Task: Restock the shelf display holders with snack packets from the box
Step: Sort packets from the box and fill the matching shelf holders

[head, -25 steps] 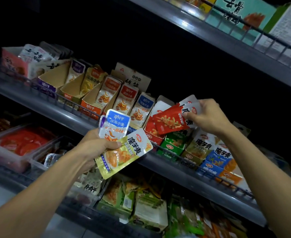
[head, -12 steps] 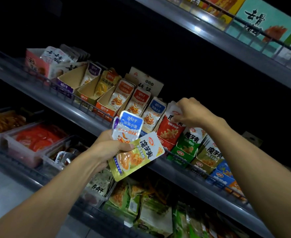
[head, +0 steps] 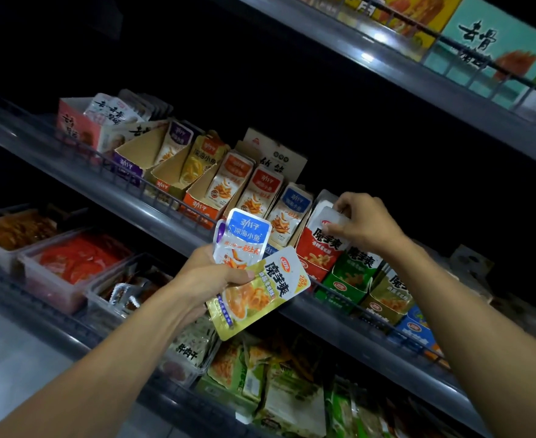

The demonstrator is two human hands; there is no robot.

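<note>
Snack packets fill the row of cardboard holders (head: 197, 197) along the middle shelf (head: 152, 213); the purple and yellow ones at left look part-empty, showing bare cardboard. My left hand (head: 206, 276) grips a blue-topped packet (head: 244, 237) and a yellow-green packet (head: 260, 292) in front of the shelf rail. My right hand (head: 364, 222) pinches the white tops of red packets (head: 323, 241) standing in the red holder (head: 311, 267), beside a green holder (head: 348, 279). Clear tubs (head: 54, 279) sit below.
</note>
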